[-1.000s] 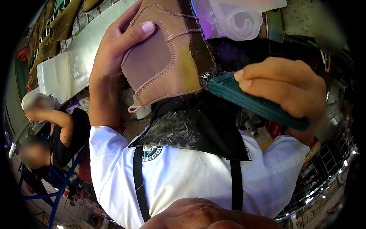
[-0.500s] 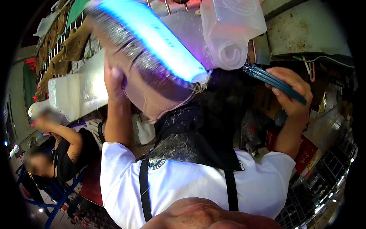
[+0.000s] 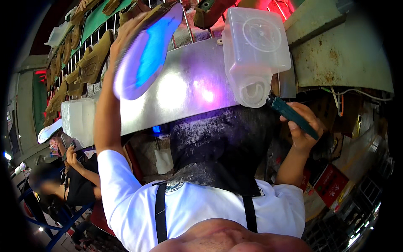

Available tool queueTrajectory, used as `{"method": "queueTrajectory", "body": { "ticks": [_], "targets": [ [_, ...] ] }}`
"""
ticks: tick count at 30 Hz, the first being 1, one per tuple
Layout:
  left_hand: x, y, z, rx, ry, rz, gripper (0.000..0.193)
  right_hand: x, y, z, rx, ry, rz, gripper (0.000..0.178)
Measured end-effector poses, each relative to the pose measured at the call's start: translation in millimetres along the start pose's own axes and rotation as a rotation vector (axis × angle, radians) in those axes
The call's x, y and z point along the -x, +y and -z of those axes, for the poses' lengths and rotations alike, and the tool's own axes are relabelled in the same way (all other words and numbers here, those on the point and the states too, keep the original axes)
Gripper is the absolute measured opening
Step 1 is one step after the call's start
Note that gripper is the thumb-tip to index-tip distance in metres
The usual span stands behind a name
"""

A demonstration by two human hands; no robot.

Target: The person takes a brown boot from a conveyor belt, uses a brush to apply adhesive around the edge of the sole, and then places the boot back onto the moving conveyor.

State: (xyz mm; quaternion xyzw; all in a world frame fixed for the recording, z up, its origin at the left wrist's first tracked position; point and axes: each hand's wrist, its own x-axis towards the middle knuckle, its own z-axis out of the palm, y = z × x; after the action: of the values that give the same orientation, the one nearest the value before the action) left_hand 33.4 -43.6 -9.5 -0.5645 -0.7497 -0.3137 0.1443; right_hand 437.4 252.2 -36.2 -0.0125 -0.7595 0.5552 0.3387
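At the far left of the metal bench, my left hand grips a shoe, its pale sole turned toward me and glowing blue-violet; the hand partly hides the dark upper. My right hand is closed round the dark green handle of a brush. The brush's dark tip reaches the round mouth of a translucent plastic container on the bench's right part. Whether the bristles are inside the mouth, I cannot tell.
A wire rack of brown shoes runs along the far left. A metal bench lies ahead, with another translucent container at its left end. A co-worker's hand shows at left. A red box stands low at right.
My left hand has carried the shoe away from me, up and left toward the rack, and its sole has turned. The brush in my right hand has shifted slightly lower in view.
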Motion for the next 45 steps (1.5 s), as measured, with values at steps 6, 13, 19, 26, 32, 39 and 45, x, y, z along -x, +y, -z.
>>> {"method": "queueTrajectory", "body": {
  "ticks": [6, 13, 19, 26, 32, 39, 45],
  "targets": [
    [-97.8, -85.5, -18.0, -0.601, -0.366, -0.673, 0.055, 5.6, 19.8, -18.6, -0.152, 0.107, -0.081, 0.032],
    [-157.5, -164.5, -83.3, -0.575, -0.512, -1.083, 0.051, 5.6, 27.2, -22.7, -0.215, 0.164, -0.133, 0.037],
    [-142.4, -188.8, -129.7, -0.629, -0.448, -0.98, 0.051, 10.3, 36.5, -15.1, -0.114, 0.12, -0.099, 0.039],
    [-81.7, -138.6, -110.0, -0.628, -0.254, -0.41, 0.052, -11.6, 34.9, -22.1, -0.382, 0.071, -0.178, 0.054],
    [71.0, -35.4, -107.2, -0.15, 0.154, 0.285, 0.026, -47.2, 26.1, -22.3, -0.436, 0.15, -0.274, 0.068],
    [121.1, 50.1, -107.7, 0.067, 0.213, 0.497, 0.009, -131.5, 16.7, -48.4, -0.542, 0.193, -0.413, 0.044],
    [118.6, 53.1, -105.5, 0.099, 0.214, 0.561, 0.012, -178.8, 31.2, -69.7, -0.507, 0.225, -0.427, 0.038]
  ]
}}
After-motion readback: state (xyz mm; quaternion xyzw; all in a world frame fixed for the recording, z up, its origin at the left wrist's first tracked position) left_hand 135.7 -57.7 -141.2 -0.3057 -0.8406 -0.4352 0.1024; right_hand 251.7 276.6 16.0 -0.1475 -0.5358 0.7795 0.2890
